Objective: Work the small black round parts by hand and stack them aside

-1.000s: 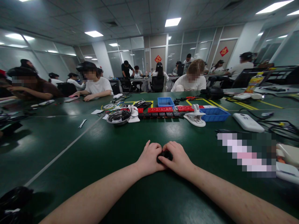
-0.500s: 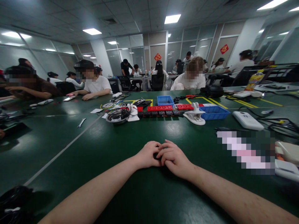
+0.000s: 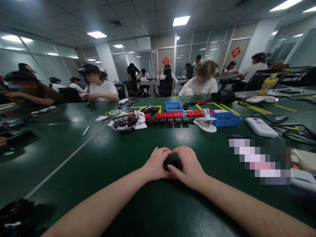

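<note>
On the green table (image 3: pixel 118 197), my left hand (image 3: pixel 158 163) and my right hand (image 3: pixel 189 164) meet in front of me, their fingertips touching so the two curve into a ring. Both thumbs stand apart from the fingers and come together at the near side. Neither hand grips anything that I can make out. A small dark patch (image 3: pixel 174 163) shows inside the ring; whether it is an object or a shadow I cannot tell.
Beyond my hands lie a metal bowl of cables (image 3: pixel 123 124), red power strips (image 3: pixel 168 115), a white clip stand (image 3: pixel 205 121) and blue bins (image 3: pixel 225 119). A wrench (image 3: pixel 86 131) is at left, a white device (image 3: pixel 261 127) at right. Several people sit around.
My right fingers have lifted off my left fingers and swung outward, so the hands now form a ring. Across the table at left, a person has raised their hands from the tabletop.
</note>
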Available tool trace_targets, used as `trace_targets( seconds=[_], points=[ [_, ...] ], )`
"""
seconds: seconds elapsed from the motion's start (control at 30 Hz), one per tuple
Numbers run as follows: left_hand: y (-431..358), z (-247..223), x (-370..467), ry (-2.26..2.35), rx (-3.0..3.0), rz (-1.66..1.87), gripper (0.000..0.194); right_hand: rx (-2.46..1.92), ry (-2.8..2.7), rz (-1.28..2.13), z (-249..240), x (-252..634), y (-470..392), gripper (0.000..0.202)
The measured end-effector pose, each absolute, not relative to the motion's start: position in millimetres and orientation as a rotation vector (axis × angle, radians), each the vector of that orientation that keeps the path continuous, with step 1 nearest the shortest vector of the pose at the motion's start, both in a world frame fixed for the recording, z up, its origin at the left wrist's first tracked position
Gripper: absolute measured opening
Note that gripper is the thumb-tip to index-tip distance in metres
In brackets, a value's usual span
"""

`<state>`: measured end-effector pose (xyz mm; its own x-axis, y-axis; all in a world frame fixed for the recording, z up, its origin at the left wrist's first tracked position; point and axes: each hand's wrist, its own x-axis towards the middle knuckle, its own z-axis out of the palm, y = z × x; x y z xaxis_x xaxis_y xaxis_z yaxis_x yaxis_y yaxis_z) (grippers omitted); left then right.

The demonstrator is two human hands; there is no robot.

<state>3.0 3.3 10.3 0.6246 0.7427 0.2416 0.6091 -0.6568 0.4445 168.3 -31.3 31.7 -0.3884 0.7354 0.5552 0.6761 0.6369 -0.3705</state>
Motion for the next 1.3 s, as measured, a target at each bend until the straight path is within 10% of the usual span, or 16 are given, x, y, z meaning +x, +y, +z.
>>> trace_targets(
  seconds=[1.0,1.3],
  points=[
    [10,5,5,0.869,2.545,0.570,0.020,-0.834,-2.397,0.338,31,167,-27,0.020],
    [7,6,5,0.863,2.627,0.511,0.036,-0.693,-2.318,0.385,25,168,-28,0.028]
  ],
)
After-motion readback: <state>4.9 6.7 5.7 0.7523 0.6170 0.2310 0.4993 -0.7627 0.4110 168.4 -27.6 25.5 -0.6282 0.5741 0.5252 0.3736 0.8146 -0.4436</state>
